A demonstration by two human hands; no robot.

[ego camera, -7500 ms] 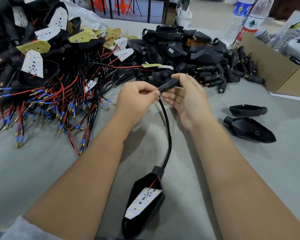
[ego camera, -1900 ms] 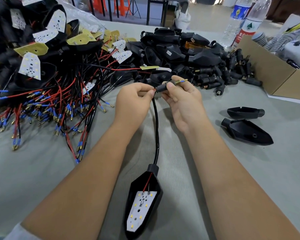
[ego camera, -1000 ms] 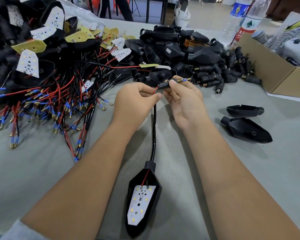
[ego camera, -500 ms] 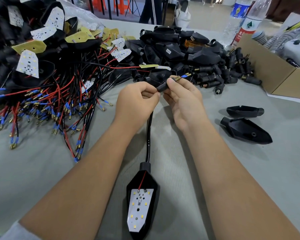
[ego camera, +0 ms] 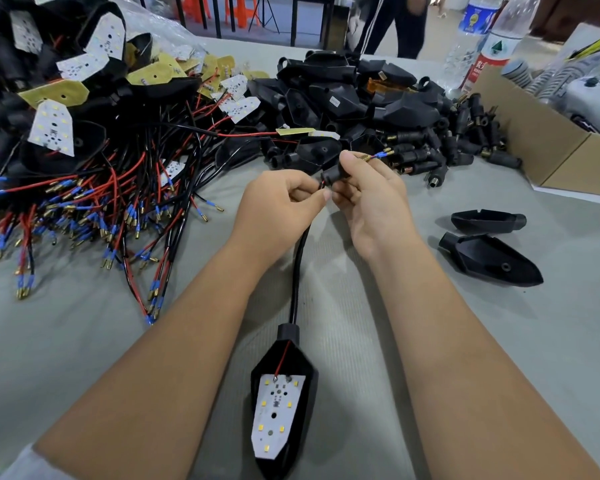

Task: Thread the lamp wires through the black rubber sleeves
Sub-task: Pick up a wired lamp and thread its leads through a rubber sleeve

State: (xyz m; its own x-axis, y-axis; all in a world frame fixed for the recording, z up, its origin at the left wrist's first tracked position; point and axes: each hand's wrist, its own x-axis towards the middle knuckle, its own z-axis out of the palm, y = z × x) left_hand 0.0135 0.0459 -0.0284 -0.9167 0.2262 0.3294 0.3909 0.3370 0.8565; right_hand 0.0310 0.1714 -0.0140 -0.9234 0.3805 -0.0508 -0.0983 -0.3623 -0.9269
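Wires [ego camera: 378, 156] poking out past right thumb, blue-crimped brass tips pointing toward sleeve pile [ego camera: 465, 147]. Sleeve [ego camera: 332, 174] sitting pinched in right hand [ego camera: 371, 199], thumb on top, fingers curled under; short red and black leads showing at its near mouth. Left hand [ego camera: 278, 206] pinching those leads just beside sleeve, fingertips nearly touching right fingers. Black cable [ego camera: 297, 271] hanging from under left hand, running down between forearms into neck of lamp [ego camera: 284, 393]. Lamp lying face up on grey table [ego camera: 66, 341], white LED board [ego camera: 276, 414] showing, red lead soldered at its top edge. Lying right of right forearm, well apart from hands: two black shells [ego camera: 489, 258], one beyond the other. Filling far left: heap of wired lamps [ego camera: 84, 150], red and black leads with blue crimps fanning across table. Stacked beyond hands: black housings [ego camera: 343, 95]. Standing at far right: cardboard box [ego camera: 551, 143], two bottles [ego camera: 482, 46] behind it. Standing past far table edge: a person's legs [ego camera: 392, 26].
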